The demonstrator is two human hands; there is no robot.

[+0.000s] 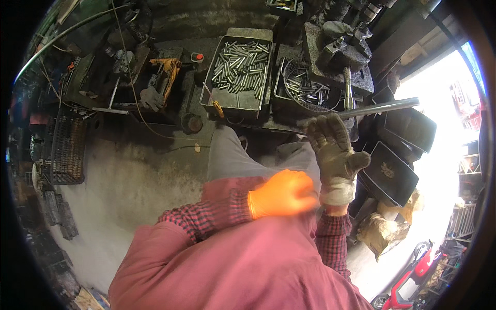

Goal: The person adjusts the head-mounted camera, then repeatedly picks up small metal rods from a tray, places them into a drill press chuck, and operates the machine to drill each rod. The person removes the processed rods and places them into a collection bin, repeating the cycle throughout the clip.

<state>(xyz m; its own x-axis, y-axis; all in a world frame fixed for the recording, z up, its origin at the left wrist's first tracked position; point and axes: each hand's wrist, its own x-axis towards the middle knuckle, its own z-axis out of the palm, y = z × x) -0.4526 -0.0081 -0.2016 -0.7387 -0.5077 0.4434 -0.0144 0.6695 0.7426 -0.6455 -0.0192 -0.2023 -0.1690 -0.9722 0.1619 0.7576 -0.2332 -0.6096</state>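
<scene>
My left hand [284, 194], in an orange rubber glove, is in front of my lap, close to the cuff of the other glove. Motion smears its fingers; they look curled, but whether they hold anything does not show. To its right my right hand [331, 147] is raised in a stained grey work glove, palm showing, fingers stretched out and thumb apart, with nothing in it. Beyond my knees a metal tray [237, 101] holds many short shiny metal rods [242, 64]. A round wire basket [310, 106] with more rods [305, 88] stands to the right of that tray.
A long metal bar [385, 107] juts out past my right fingertips, near a greasy machine [343, 49]. Dark bins [388, 173] stand at right. On the left are a spare glove [152, 98], a T-handled tool [113, 98] and a plastic crate [67, 150]. A yellow-handled tool [218, 108] leans on the tray.
</scene>
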